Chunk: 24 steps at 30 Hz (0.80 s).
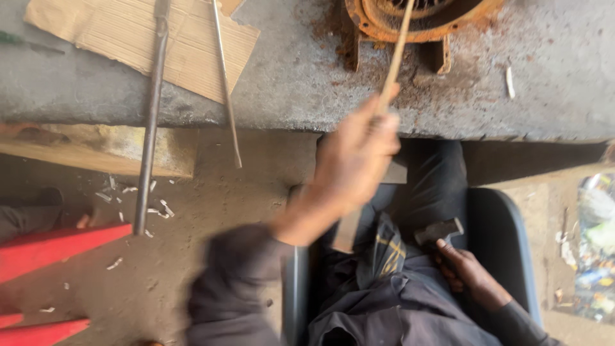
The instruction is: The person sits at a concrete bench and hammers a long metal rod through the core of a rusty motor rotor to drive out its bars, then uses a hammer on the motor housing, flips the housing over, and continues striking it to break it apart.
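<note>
Head view: left hand (pixel 355 154) up with a thin stick (pixel 395 54), right hand (pixel 464 269) down on a hammer (pixel 439 232).

So from where I'm standing, the left grip is closed around the lower end of that pale stick, and its far end pokes up into a rusty round metal housing (pixel 384 25) sitting on the grey concrete table (pixel 307 83). It's blurry, so I can't make out the fingers. The right grip is wrapped on the hammer's handle, head resting in the person's lap over dark clothes. Two long metal rods (pixel 150 122) lean off the table edge, one lying over a piece of cardboard (pixel 122 32). Red planks (pixel 51 247) sit on the dirt floor at the left.
</note>
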Available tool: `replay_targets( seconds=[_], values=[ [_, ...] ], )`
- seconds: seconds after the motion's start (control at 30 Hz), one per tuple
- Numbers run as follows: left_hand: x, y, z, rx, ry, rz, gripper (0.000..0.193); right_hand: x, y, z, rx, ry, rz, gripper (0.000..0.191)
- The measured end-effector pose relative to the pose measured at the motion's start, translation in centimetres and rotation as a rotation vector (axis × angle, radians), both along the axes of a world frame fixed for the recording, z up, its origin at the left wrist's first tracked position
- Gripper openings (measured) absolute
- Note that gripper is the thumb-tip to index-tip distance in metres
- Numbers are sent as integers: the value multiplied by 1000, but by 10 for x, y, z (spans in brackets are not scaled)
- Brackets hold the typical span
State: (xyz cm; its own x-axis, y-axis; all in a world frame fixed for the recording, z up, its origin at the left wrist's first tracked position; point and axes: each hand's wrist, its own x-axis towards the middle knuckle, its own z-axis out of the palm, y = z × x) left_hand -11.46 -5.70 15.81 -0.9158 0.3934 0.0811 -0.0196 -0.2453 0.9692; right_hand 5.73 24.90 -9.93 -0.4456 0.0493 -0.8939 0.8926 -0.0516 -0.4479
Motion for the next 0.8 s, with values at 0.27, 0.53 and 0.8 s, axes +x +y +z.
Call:
replay_targets(
  seconds=[0.27, 0.53, 0.8],
  values=[
    [-15, 73, 34, 28, 145, 209, 53, 4, 6, 8, 15, 41, 65, 52],
    [-91, 48, -44, -122, 65, 104, 51, 12, 15, 16, -40, 53, 50, 50],
    [-160, 91, -24, -250, 200, 295, 33, 12, 13, 26, 36, 90, 99, 52]
  ],
)
